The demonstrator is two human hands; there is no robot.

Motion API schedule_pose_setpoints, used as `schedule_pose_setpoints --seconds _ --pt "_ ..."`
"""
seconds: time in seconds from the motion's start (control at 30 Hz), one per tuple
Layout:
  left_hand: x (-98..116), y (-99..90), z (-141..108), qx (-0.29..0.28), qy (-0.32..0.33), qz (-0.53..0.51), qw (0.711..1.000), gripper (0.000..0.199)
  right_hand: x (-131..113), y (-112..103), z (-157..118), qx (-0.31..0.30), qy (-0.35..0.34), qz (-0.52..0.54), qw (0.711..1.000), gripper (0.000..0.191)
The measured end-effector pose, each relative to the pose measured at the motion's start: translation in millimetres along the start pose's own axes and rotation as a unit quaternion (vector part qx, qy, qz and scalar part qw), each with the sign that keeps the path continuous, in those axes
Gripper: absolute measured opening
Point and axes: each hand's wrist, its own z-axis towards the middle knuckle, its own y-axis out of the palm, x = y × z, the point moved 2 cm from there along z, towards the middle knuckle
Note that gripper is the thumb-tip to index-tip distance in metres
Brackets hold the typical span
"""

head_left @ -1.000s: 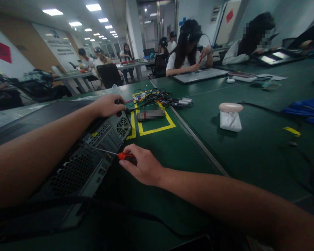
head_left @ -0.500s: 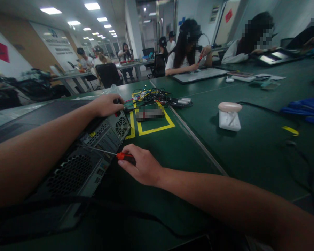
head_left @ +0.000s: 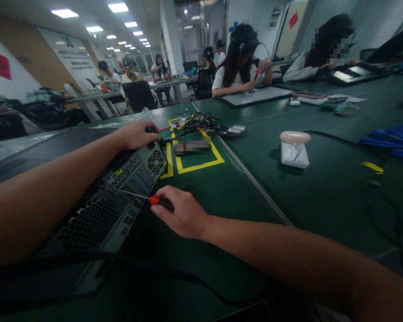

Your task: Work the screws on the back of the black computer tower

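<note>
Broadly, the green table (head_left: 251,197) fills most of the view, running from the near edge to the far right. The computer case (head_left: 131,179) lies on its left part, with its vented back panel angled toward the right; a round fan grille sits at the far end of that panel and a larger honeycomb vent nearer. Across the table at the far side, a person (head_left: 238,67) in a white top bends over a flat panel (head_left: 255,97), and a black chair (head_left: 139,95) stands beyond the far left. Clear plastic (head_left: 20,145) lies behind the case.

At the far right is a blue cloth-like bundle (head_left: 392,141). Tangled cables (head_left: 204,125) lie just beyond the case, partly over a yellow tape outline (head_left: 201,168), which has a blurred grey bar (head_left: 192,146) inside it.

The left hand (head_left: 139,134) rests at the case's far corner, its grip curled around a small dark piece (head_left: 150,130) that I cannot identify. The right hand (head_left: 184,212) has its grip pinching the red-and-black handle of a screwdriver (head_left: 154,200) between thumb and fingers. The shaft reaches left over the back panel; whether the tip touches it, I cannot tell. Smaller again, a white box (head_left: 294,154) with a pale pink lid sits right of the cables.
</note>
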Motion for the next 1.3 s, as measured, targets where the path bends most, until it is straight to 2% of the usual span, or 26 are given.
schedule_pose_setpoints --seconds 0.33,0.6,0.8,1.3 --pt "4.7 -3.0 -2.7 -0.006 -0.011 0.006 1.000 0.055 5.7 4.2 0.9 -0.004 -0.005 -0.036 0.999 0.019" --pt "3.2 -2.6 -2.2 -0.004 0.001 -0.002 1.000 0.054 0.9 1.1 -0.7 0.010 0.003 -0.017 1.000 0.024" --pt "1.7 -2.1 -1.5 -0.004 0.003 -0.016 1.000 0.051 3.5 2.2 -0.5 0.009 0.003 -0.014 1.000 0.018" --pt "2.4 -2.7 -1.5 -0.011 0.018 0.002 1.000 0.053 5.2 3.2 -0.2 0.013 -0.002 -0.016 1.000 0.019"
